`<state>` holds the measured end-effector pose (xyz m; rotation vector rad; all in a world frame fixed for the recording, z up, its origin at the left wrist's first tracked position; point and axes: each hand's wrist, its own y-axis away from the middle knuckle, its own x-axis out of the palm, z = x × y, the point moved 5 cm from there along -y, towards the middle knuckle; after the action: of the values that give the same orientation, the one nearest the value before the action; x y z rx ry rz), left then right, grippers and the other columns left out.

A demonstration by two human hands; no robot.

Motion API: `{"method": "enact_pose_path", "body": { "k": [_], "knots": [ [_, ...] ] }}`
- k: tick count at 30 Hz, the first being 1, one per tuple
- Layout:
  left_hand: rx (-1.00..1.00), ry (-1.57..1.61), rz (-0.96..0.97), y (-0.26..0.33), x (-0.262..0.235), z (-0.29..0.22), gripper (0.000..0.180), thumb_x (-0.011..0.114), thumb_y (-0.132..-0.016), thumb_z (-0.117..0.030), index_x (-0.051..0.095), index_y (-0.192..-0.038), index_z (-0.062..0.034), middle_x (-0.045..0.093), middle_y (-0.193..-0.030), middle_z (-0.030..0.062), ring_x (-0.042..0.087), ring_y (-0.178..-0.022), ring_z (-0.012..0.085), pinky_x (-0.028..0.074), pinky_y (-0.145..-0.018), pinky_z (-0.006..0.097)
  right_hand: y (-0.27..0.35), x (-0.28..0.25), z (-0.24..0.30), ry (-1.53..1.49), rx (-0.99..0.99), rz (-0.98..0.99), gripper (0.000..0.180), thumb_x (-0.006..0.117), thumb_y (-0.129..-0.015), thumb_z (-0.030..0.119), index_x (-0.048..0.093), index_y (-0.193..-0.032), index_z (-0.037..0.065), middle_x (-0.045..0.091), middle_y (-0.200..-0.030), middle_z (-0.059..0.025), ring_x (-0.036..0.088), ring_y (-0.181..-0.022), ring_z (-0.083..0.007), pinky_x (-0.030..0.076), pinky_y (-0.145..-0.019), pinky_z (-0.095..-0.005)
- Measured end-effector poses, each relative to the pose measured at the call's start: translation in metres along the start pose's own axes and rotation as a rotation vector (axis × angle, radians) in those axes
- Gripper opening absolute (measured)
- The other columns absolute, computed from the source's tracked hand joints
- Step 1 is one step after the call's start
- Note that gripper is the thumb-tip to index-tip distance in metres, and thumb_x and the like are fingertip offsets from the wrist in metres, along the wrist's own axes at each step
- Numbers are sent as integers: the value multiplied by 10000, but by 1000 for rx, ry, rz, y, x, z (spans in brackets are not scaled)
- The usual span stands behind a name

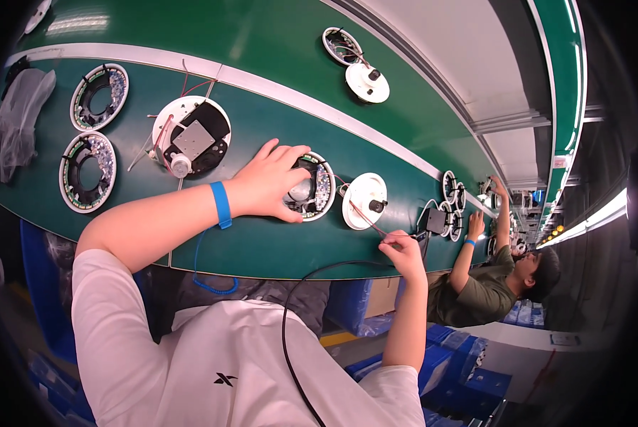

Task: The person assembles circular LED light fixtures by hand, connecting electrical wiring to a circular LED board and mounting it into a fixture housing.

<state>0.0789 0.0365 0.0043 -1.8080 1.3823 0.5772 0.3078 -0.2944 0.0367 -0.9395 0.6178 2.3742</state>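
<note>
My left hand (pixel 270 181) rests palm-down on a round ring-shaped circuit assembly (pixel 319 191) on the green work surface (pixel 262 242), fingers spread over it. A blue wrist strap (pixel 220 204) with a coiled cord circles that wrist. My right hand (pixel 402 252) pinches thin red wires (pixel 365 217) that lead to a white round disc with a black centre plug (pixel 366 199), which lies just right of the ring assembly.
Two ring circuit boards (pixel 99 96) (pixel 86 171) and a round base with a metal plate (pixel 191 135) lie to the left. More discs (pixel 366 82) lie on the far belt. A co-worker (pixel 486 281) handles parts at the right. Blue crates (pixel 461 356) stand below.
</note>
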Motion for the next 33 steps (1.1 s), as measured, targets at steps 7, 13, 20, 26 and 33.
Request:
{"method": "enact_pose_path", "body": {
  "k": [7, 13, 20, 26, 33],
  "knots": [
    [6, 5, -3, 0, -5, -4, 756, 843, -695, -555, 665, -1236, -57, 363, -1539, 230, 356, -1440, 416, 180, -1243, 618, 36, -48, 19, -550, -91, -327, 63, 700, -899, -81, 707, -948, -43, 657, -834, -68, 595, -695, -135, 469, -631, -261],
    [16, 6, -19, -1, -4, -4, 754, 846, -693, -553, 667, -1227, -51, 372, -1529, 233, 360, -1434, 419, 185, -1240, 623, 15, -40, 61, -848, -313, -346, 63, 658, -993, 13, 686, -1048, -1, 636, -991, -102, 586, -755, -177, 448, -608, -292],
    [28, -10, -4, -6, 3, -9, 750, 828, -704, -562, 667, -1220, -43, 385, -1517, 249, 362, -1432, 424, 192, -1231, 635, -2, -10, 109, -1057, -367, -271, 69, 619, -1035, 86, 633, -1086, 42, 666, -1052, -151, 554, -705, -176, 443, -577, -299],
    [40, -16, -43, -7, 5, -11, 756, 819, -703, -567, 671, -1224, -39, 390, -1516, 250, 369, -1427, 422, 201, -1227, 633, -10, 16, 142, -896, -301, -185, 76, 617, -1031, 56, 648, -1075, 2, 646, -877, -98, 531, -663, -132, 398, -565, -265],
    [25, -7, -54, -7, 6, -15, 750, 830, -695, -560, 680, -1211, -36, 396, -1519, 244, 382, -1422, 415, 211, -1224, 632, -27, 50, 168, -454, -19, -61, 84, 681, -988, 28, 732, -996, -38, 617, -742, 51, 495, -648, -12, 356, -578, -191]
  ]
}}
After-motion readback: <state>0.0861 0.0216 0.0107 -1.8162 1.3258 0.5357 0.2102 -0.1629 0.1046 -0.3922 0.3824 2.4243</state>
